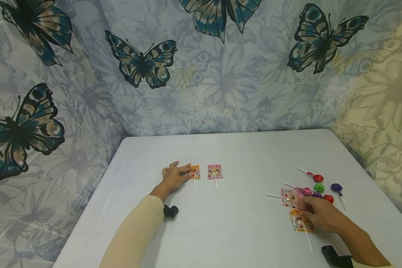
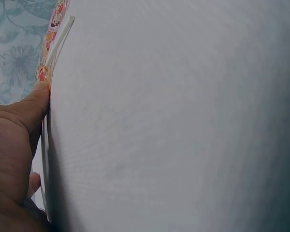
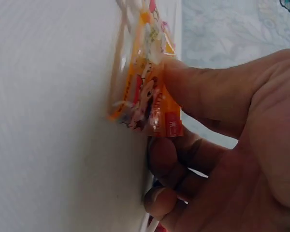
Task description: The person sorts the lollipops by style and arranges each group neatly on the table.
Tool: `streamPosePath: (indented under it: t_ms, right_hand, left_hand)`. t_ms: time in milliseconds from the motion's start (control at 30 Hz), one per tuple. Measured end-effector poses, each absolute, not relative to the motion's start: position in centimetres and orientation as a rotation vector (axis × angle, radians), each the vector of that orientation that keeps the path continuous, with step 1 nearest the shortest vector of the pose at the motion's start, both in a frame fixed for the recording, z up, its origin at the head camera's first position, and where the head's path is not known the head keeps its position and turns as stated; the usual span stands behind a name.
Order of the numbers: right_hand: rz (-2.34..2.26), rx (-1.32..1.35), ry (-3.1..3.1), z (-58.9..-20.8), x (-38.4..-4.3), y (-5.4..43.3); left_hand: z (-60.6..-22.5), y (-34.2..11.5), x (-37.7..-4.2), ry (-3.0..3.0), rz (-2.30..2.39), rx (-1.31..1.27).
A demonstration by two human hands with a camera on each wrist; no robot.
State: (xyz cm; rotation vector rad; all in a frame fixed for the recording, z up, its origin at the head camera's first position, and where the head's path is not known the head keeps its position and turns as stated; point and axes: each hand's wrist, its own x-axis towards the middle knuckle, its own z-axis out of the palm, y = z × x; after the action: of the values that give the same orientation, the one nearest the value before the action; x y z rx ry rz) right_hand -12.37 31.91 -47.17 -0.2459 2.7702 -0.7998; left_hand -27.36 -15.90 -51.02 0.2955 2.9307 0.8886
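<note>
On the left of the table, my left hand pinches the left edge of an orange-wrapped lollipop, which lies with its stick toward me. In the left wrist view the thumb meets that wrapper's end. A pink-wrapped lollipop lies just to its right. Over on the right side, my right hand grips another orange-wrapped lollipop between thumb and fingers, its stick pointing toward me. Beyond it lies a second pink-wrapped lollipop, stick to the left, partly behind the fingers.
Unbagged lollipops lie in a cluster past my right hand: red, green, pink, purple and others. A white table carries everything. Butterfly-patterned cloth hangs behind it. Black straps sit at both wrists.
</note>
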Motion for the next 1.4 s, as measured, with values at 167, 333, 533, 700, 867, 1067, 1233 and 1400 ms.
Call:
streamPosePath:
  t_ms: [167, 333, 533, 700, 867, 1067, 1233, 1400]
  right_hand:
    - [-0.857, -0.284, 2.781, -47.1, -12.2, 32.1]
    - [-0.979, -0.396, 2.777, -47.0, -12.2, 32.5]
    - [-1.108, -0.560, 2.765, -46.5, -12.5, 32.9]
    - [-1.203, -0.631, 2.703, -45.6, -13.0, 32.9]
    - [-1.191, -0.601, 2.738, -44.3, -13.8, 32.3]
    - [-1.188, -0.647, 2.803, -43.0, -14.7, 31.3]
    - [-1.190, -0.673, 2.832, -42.2, -15.5, 30.3]
    - [-1.228, -0.677, 2.792, -41.3, -16.6, 29.2]
  left_hand:
    - [-51.0, -15.9, -27.4, 2.928, 0.896, 0.296]
    - [-50.9, -16.0, -27.3, 2.925, 0.911, 0.311]
    - [-50.9, -16.0, -27.3, 2.925, 0.922, 0.313]
    - [-50.9, -16.0, -27.3, 2.926, 0.905, 0.315]
    - [-50.8, -16.0, -27.3, 2.924, 0.895, 0.314]
    - [-50.6, -16.1, -27.2, 2.920, 0.908, 0.330]
    - [-50.6, -16.0, -27.1, 2.925, 0.916, 0.335]
    - [-50.6, -16.0, -27.0, 2.925, 0.931, 0.346]
